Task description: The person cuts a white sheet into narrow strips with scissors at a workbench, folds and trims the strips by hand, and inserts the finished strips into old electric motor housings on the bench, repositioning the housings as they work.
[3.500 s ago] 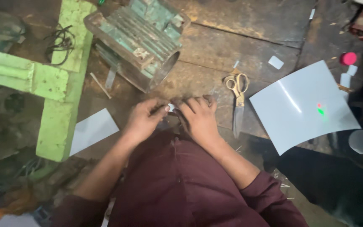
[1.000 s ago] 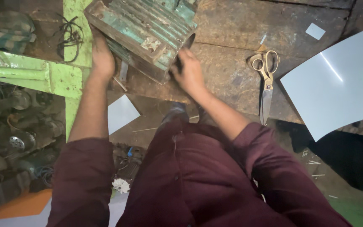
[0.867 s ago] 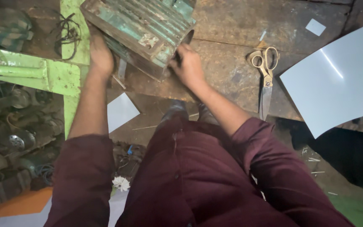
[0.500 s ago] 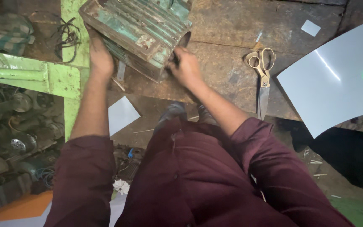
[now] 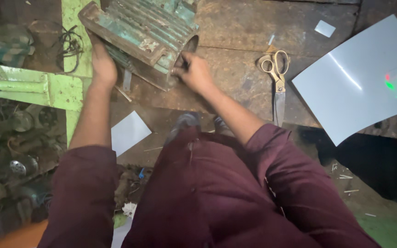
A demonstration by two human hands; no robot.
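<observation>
A worn green finned motor housing (image 5: 143,36) lies on its side on the wooden workbench (image 5: 235,78). My left hand (image 5: 101,64) presses against its left end and steadies it. My right hand (image 5: 194,71) sits at the housing's open round end, fingers pinched at the rim near the opening; whatever small piece they hold is hidden. Both arms wear dark maroon sleeves.
Brass-handled scissors (image 5: 275,80) lie right of my right hand. A large grey sheet (image 5: 359,80) covers the bench's right side, a small grey piece (image 5: 128,132) lies near the front edge. A green metal frame (image 5: 28,85) and black wires (image 5: 70,43) are at left.
Both hands left a small item near my body and went forward to the housing. Over the last second they stayed there, the right hand shifting slightly at the opening.
</observation>
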